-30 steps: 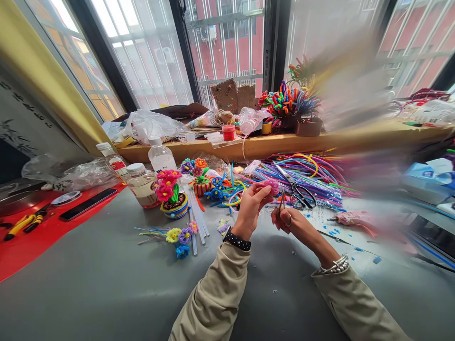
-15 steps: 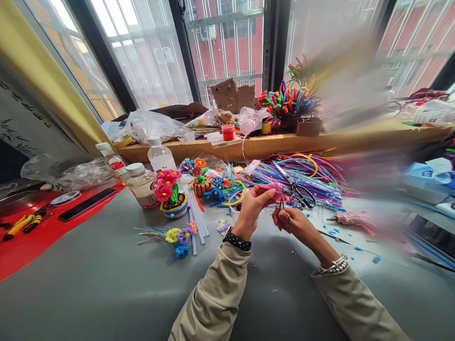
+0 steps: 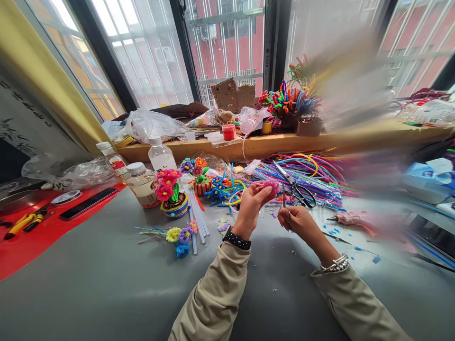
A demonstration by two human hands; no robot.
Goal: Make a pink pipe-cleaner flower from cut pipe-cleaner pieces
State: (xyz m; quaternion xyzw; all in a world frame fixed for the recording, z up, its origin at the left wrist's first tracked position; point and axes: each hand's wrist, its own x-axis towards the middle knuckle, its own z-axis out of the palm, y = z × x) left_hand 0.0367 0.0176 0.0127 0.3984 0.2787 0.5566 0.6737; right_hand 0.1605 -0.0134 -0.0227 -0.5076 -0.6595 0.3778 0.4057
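Note:
My left hand [image 3: 250,205] is closed, pinching a small pink pipe-cleaner flower [image 3: 272,186] held up above the grey table [image 3: 106,284]. My right hand [image 3: 296,220] is closed just right of it, its fingers wrapped round a thin stem [image 3: 283,199] that points up toward the flower. Black-handled scissors [image 3: 298,190] lie just beyond both hands on a heap of coloured pipe cleaners [image 3: 305,173].
Left of the hands stand a flower pot [image 3: 171,195], clear glue sticks [image 3: 198,215], loose small flowers [image 3: 180,235], a jar [image 3: 141,184] and bottles [image 3: 160,154]. A phone [image 3: 87,203] and pliers [image 3: 22,225] lie on red cloth. The cluttered windowsill [image 3: 277,142] runs behind.
My left hand turned the pink flower, first lowering it and then raising it again. My right hand shifted slightly right and down, and the stem now stands more upright.

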